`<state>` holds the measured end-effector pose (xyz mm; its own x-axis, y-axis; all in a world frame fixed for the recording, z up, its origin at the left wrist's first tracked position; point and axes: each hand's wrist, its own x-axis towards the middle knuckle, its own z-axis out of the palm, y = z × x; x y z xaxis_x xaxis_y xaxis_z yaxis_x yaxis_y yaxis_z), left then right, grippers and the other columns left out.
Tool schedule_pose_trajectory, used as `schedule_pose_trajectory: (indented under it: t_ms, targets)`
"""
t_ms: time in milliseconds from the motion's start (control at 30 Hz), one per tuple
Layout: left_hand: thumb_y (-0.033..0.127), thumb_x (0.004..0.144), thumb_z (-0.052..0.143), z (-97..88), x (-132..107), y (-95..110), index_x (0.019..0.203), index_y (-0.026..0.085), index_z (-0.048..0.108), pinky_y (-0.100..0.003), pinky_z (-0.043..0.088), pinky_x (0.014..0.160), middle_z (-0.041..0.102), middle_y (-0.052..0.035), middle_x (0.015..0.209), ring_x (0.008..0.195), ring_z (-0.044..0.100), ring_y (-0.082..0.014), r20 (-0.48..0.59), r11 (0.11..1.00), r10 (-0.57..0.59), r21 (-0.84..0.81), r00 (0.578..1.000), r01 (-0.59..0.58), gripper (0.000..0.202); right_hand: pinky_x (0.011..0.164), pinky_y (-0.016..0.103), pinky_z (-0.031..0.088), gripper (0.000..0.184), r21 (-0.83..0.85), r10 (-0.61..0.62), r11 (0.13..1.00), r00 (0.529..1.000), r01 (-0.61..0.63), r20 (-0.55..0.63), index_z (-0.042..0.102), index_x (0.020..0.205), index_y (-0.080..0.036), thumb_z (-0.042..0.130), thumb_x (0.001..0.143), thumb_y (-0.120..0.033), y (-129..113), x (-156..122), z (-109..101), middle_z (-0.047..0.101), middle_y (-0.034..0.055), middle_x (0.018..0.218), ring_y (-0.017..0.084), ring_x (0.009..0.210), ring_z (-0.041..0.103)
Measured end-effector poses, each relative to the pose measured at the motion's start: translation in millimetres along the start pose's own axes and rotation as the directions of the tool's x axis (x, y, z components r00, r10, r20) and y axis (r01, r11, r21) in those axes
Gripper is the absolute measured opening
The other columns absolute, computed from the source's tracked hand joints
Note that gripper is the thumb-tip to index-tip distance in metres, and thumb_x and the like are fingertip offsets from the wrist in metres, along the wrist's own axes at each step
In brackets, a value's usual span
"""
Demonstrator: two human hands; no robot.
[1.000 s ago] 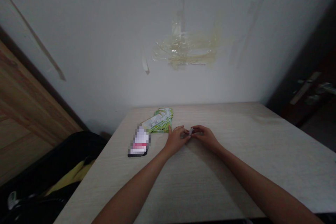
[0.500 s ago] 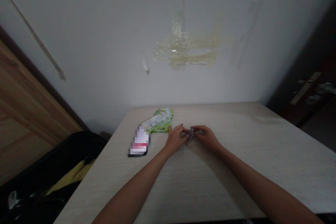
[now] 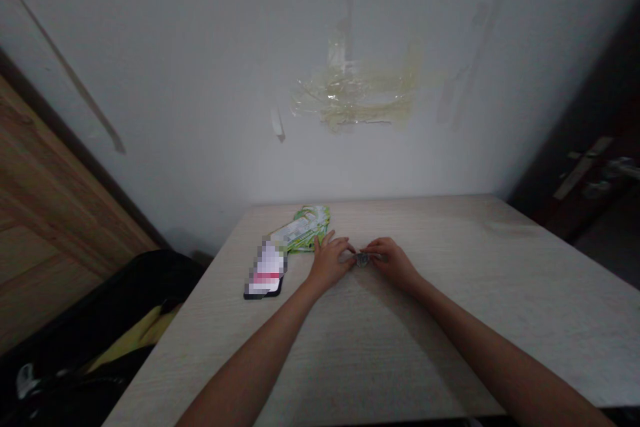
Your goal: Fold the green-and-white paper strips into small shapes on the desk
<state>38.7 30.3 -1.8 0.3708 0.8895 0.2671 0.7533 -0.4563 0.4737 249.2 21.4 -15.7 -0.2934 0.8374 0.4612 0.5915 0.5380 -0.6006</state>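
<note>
A small grey, crinkled-looking piece (image 3: 362, 259) sits between my two hands, just above or on the table; its kind is too small to tell. My left hand (image 3: 331, 263) pinches its left side with thumb and forefinger, while the other fingers are spread. From the right, my right hand (image 3: 395, 260) pinches the same piece, its fingers bent inward. Just behind and left of my left hand lies a fanned pile of green and white packets (image 3: 307, 227), partly covered by its fingers. A phone (image 3: 269, 270) with a blurred, lit screen lies against the pile's near left end.
The pale wood-grain table (image 3: 450, 347) meets a grey wall (image 3: 200, 80) with old tape (image 3: 360, 97) on it. A black bag (image 3: 145, 287) with yellow cloth stands off the table's left edge. At the right is a dark door with a metal handle (image 3: 623, 167).
The grey piece has turned from upright to a wider, lower shape between my fingers. My left hand has shifted slightly left and its fingers have spread more.
</note>
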Motion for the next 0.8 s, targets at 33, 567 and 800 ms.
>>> schedule_pose_trajectory:
  t_ms: [33, 567, 800]
  targets:
    - [0.037, 0.082, 0.066, 0.3, 0.1, -0.9, 0.099, 0.033, 0.069, -0.062, -0.001, 0.113, 0.058, 0.0022, 0.134, 0.141, 0.026, -0.0291, -0.003, 1.000, 0.000, -0.005, 1.000, 0.000, 0.018, 0.088, 0.036, 0.048, 0.030, -0.001, -0.010, 1.000, 1.000, 0.010, 0.006, 0.075, 0.099, -0.027, 0.059, 0.078, -0.012, 0.0, 0.0, -0.1, 0.071, 0.0053, 0.097, 0.021, 0.096, 0.061]
    - [0.032, 0.082, 0.069, 0.5, 6.6, -13.6, 0.090, 0.036, 0.073, -0.062, 0.002, 0.113, 0.062, 0.0047, 0.129, 0.139, 0.030, -0.0274, 0.056, 0.995, 0.096, 0.022, 0.994, -0.097, 0.010, 0.092, 0.037, 0.048, 0.030, -0.017, -0.019, 1.000, 0.999, 0.020, 0.037, 0.077, 0.091, -0.027, 0.058, 0.075, -0.009, 1.4, 0.0, -7.5, 0.074, 0.0035, 0.091, 0.022, 0.101, 0.060]
    - [0.040, 0.086, 0.063, 0.5, 3.9, -12.1, 0.087, 0.033, 0.073, -0.068, -0.001, 0.109, 0.061, 0.0040, 0.129, 0.139, 0.029, -0.0296, 0.046, 0.995, 0.088, 0.046, 0.995, -0.090, 0.012, 0.091, 0.037, 0.046, 0.023, -0.004, -0.066, 0.998, 0.996, 0.067, 0.065, 0.077, 0.081, -0.026, 0.060, 0.077, -0.010, 2.5, 1.2, -6.0, 0.074, 0.0026, 0.093, 0.020, 0.095, 0.063]
